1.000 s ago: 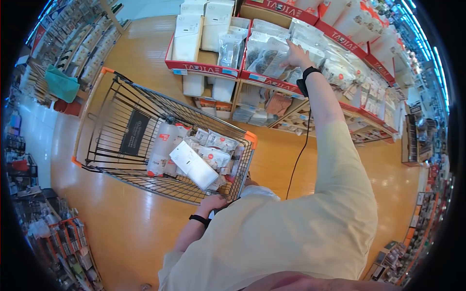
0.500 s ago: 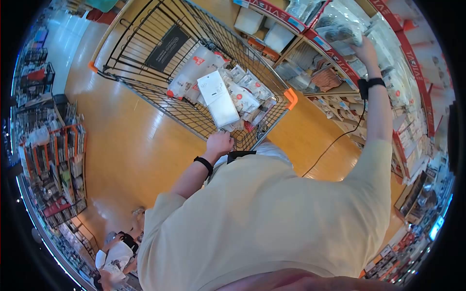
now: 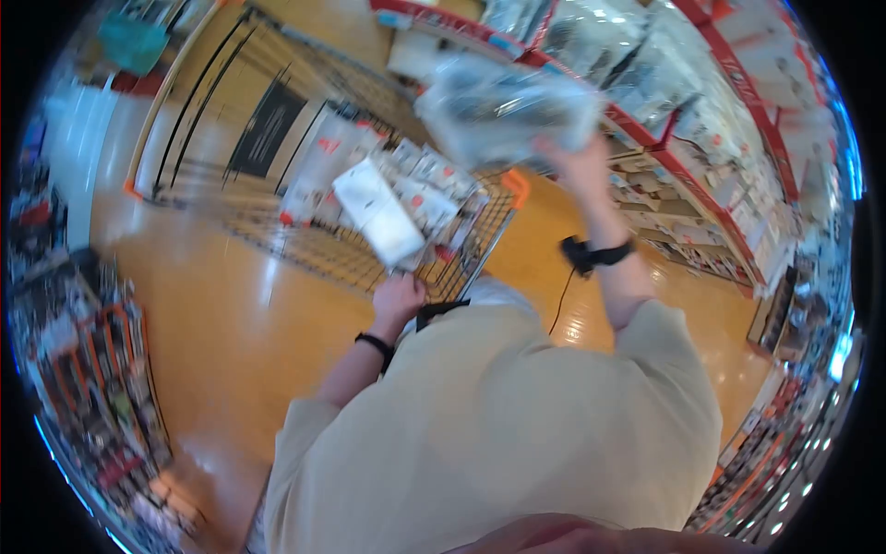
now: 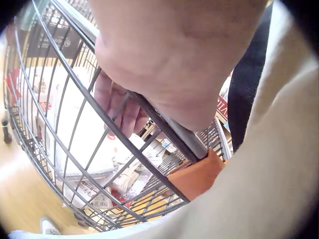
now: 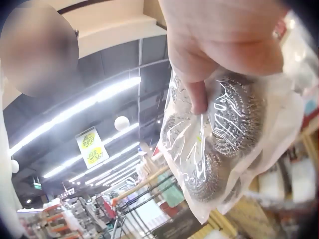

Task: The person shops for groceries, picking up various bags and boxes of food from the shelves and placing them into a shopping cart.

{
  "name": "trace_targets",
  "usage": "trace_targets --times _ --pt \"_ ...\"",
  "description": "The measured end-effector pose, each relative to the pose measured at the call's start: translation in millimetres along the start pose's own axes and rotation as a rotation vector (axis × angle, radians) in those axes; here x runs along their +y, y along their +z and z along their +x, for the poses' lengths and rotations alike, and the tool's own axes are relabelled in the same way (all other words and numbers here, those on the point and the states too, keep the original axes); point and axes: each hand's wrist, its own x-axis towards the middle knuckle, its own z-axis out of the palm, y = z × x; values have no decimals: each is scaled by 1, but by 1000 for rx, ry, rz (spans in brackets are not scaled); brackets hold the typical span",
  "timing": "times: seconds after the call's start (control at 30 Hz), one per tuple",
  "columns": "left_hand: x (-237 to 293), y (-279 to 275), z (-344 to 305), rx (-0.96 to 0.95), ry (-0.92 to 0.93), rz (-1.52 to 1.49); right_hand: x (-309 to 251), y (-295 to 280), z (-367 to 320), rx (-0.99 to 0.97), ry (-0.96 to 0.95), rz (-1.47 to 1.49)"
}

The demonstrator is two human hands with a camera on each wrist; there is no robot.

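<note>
My right hand (image 3: 577, 166) holds a clear plastic bag of steel wool scrubbers (image 3: 498, 106), blurred in the head view, between the shelf and the cart. In the right wrist view the thumb presses on the bag's film, and round grey metal scrubbers (image 5: 237, 119) show through it. My left hand (image 3: 400, 300) grips the rim of the wire shopping cart (image 3: 519, 189) at its near corner. The left wrist view shows its fingers (image 4: 119, 104) curled over the bar into the basket. Below them lies a white oblong package (image 3: 378, 210) on other packaged goods.
Shelves with red-edged trays (image 3: 637, 120) of bagged goods stand at the right. Wrapped packs (image 3: 434, 198) fill part of the cart. Racks of goods (image 3: 101, 369) line the left side. A cable (image 3: 559, 305) hangs from the right wristband.
My right hand has lifted the bag of steel wool scrubbers out of the shelf tray and brought it left, near the cart. The left hand stays on the cart's rim.
</note>
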Motion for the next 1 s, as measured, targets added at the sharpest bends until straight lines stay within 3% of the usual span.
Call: trace_targets --times 0.03,0.1,0.13,0.2,0.3,0.37,0.43,0.47,0.53,0.63,0.73,0.8,0.9,1.0 --pt "2 -2 2 -15 4 17 32 34 -5 -94 31 82" --pt "3 -6 3 -22 12 43 28 91 -32 -180 10 89" --pt "2 -7 2 -17 17 51 36 117 -39 -259 174 196" --pt "5 -15 3 -45 -8 50 60 159 -45 -268 172 -51" --pt "-3 -2 3 18 0 68 124 206 -39 -334 352 330" --pt "0 -7 1 25 -7 75 188 224 -37 -373 457 402" --pt "-1 -5 3 35 -8 77 195 203 -35 -438 685 -128" --pt "-4 -1 3 36 -11 97 185 197 -40 -392 697 -284" --pt "-4 -1 4 28 -28 89 239 215 -29 -548 581 -428" --pt "-4 -2 3 31 -33 48 164 181 -25 -729 472 -373" --pt "-8 -4 5 51 -35 74 147 153 -18 -714 262 -340" --pt "-10 -8 6 63 -41 88 126 123 -24 -422 46 -519" --pt "-9 -8 10 57 -75 67 137 90 -37 -182 -104 -867" --pt "-5 -7 4 90 -67 64 177 88 -68 -71 14 -958"
